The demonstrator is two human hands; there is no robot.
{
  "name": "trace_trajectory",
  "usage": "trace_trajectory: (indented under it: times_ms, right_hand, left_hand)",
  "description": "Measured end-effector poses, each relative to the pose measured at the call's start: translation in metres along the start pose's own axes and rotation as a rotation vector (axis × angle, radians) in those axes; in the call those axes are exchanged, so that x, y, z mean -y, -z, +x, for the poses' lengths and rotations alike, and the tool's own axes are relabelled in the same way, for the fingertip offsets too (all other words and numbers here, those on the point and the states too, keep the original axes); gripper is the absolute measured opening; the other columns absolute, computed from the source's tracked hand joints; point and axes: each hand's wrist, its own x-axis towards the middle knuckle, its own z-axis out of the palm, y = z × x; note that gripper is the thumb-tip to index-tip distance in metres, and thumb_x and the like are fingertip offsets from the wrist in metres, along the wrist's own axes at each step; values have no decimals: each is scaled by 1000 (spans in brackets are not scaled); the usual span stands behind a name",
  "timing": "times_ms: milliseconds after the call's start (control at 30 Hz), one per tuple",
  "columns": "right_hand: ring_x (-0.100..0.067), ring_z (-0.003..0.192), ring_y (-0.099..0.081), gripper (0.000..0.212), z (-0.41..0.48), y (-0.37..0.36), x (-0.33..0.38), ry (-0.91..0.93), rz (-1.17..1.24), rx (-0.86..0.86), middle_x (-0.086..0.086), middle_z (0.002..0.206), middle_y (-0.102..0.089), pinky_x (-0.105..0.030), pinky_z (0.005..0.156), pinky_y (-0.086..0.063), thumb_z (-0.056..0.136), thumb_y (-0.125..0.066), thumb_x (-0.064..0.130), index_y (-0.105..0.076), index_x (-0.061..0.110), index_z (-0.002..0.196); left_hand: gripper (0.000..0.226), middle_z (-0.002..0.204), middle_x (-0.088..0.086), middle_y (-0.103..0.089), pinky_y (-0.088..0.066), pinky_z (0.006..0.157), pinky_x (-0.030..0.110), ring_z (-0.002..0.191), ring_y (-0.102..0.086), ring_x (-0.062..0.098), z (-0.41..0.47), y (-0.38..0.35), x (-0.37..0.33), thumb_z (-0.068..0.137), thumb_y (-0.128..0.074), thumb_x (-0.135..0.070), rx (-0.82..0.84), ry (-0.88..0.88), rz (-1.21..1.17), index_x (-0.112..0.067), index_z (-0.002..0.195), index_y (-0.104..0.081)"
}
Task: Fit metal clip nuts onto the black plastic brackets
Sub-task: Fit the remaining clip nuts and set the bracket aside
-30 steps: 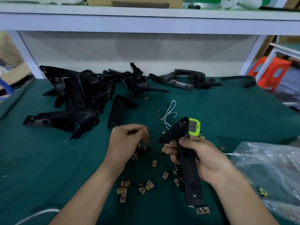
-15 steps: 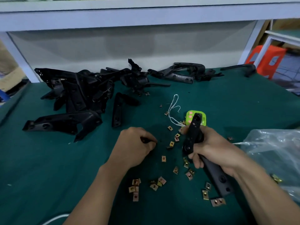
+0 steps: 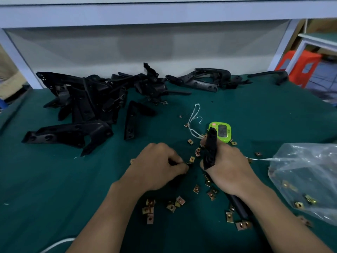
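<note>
Lying nearest, around both wrists on the green counter (image 3: 54, 189), loose clip nuts (image 3: 149, 210) in small clusters. Clamping the right hand (image 3: 231, 168) round the middle of a black plastic bracket (image 3: 210, 148), holding it slanted, far tip poking up past the knuckles, near end trailing under the wrist beside two more nuts; fitted or merely touching, impossible to tell. Curling the left hand (image 3: 156, 167), apart from the right, and pinching what looks like a single clip nut (image 3: 189, 162) at the fingertips, low on the counter between the hands. Judging the nuts light, springy, sharp-edged and quick to slip: taking them by the flat faces, open mouth leading. Judging the bracket stiff and light: gripping close beside the edge being clipped. Slumping right of the right hand, a clear plastic bag (image 3: 306, 179), holding more of the same nuts. Sitting just beyond the right hand, a green timer (image 3: 221, 131) and white string (image 3: 194, 115). Waiting well beyond the left hand, a heap of black brackets (image 3: 87, 106).
</note>
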Motion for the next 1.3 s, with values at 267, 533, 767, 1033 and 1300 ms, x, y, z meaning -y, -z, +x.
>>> trace_trajectory:
  times_ms: [267, 533, 767, 1033, 1300]
  right_hand:
    - [-32, 80, -63, 30, -3, 0, 0, 123, -141, -92, 8, 76, -64, -38, 63, -48, 73, -50, 38, -46, 35, 103]
    - [-20, 71, -62, 48, -3, 3, 4, 140, -565, -229, 7, 73, -62, -32, 69, -27, 72, -70, 32, -38, 37, 108]
    - [-24, 72, -54, 55, -3, 1, 6, 113, -505, -176, 8, 86, -67, -30, 68, -28, 72, -75, 25, -41, 38, 114]
    - [-23, 66, -40, 43, -1, -3, 5, 137, -474, -186, 8, 80, -65, -30, 64, -25, 76, -70, 28, -44, 39, 108]
    - [-25, 74, -63, 38, 0, -1, 4, 137, -432, -168, 7, 76, -63, -32, 61, -34, 77, -68, 31, -41, 37, 103]
  left_hand:
    - [27, 72, 11, -74, -52, 50, 21, 60, -70, 16, -1, -9, -27, 95, -66, -12, -322, 283, -1122, -12, 72, -79]
    - [17, 93, 15, -79, -59, 64, 24, 80, -77, 19, -2, -11, -21, 85, -73, -6, -70, 146, -1186, -20, 87, -83]
    - [17, 92, 15, -79, -59, 66, 23, 79, -76, 19, -3, -15, -21, 78, -76, -18, -42, 128, -1130, -16, 93, -83]
    - [18, 83, 17, -77, -59, 62, 23, 72, -75, 20, -4, -16, -24, 86, -72, 4, -36, 183, -1084, -11, 83, -82]
    - [20, 83, 16, -76, -59, 62, 23, 71, -74, 19, -3, -15, -22, 86, -71, 5, -52, 201, -1150, -12, 80, -80]
